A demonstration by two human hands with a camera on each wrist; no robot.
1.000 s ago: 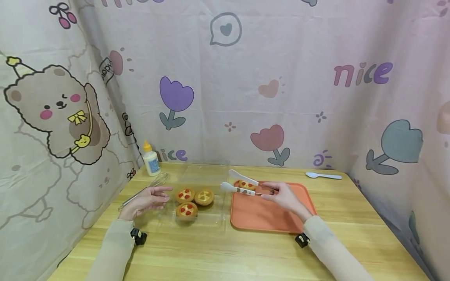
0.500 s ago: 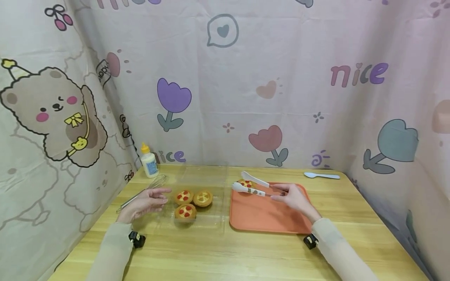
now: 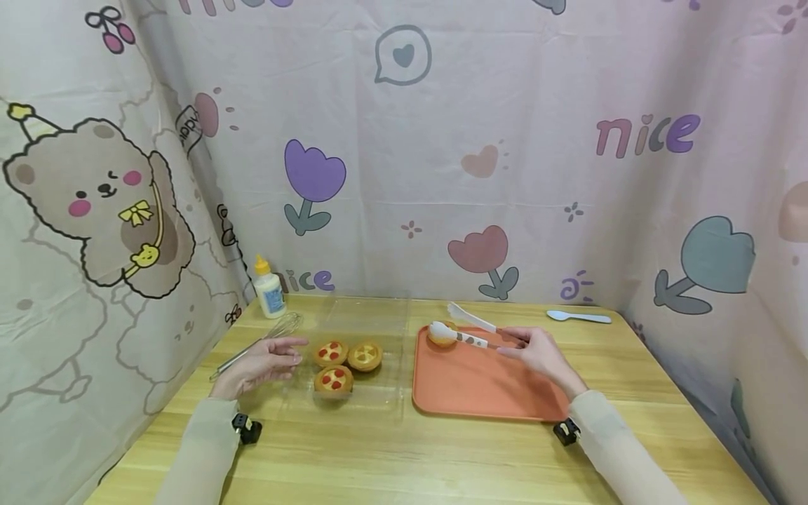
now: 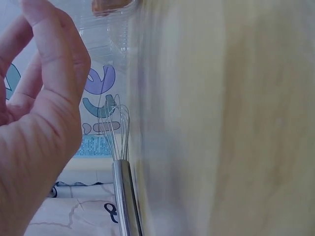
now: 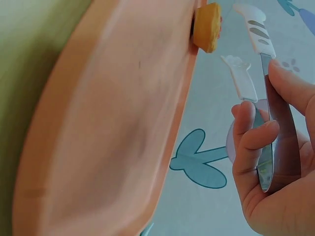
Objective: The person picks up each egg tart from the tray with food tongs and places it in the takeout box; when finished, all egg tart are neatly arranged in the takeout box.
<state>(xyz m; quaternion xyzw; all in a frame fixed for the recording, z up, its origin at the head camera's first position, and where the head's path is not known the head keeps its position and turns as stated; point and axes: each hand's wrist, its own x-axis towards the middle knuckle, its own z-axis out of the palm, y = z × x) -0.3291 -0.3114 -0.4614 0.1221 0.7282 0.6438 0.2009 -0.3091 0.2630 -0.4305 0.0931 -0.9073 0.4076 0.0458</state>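
My right hand (image 3: 536, 351) grips metal tongs with white paw-shaped tips (image 3: 472, 339) over the orange tray (image 3: 486, 386). The tongs are spread apart, with nothing between their tips in the right wrist view. A small tart (image 5: 206, 28) sits at the tray's far left corner, partly behind one tip in the head view. To the left, my left hand (image 3: 261, 365) hovers with loosely bent fingers, holding nothing, beside a clear plastic container (image 3: 379, 400). Inside that container are two tarts with red toppings (image 3: 333, 379) and one with yellow topping (image 3: 365, 356).
A whisk (image 4: 125, 196) lies on the table beyond the left hand. Behind it stands a white bottle with a yellow cap (image 3: 270, 293). The container's clear lid (image 3: 366, 312) lies open toward the curtain. At the back right is a pale blue spoon (image 3: 579, 317).
My right hand has moved right with the tongs, whose tips have drawn away from the tart and spread wider. The tart stays on the tray; the left hand has hardly moved.
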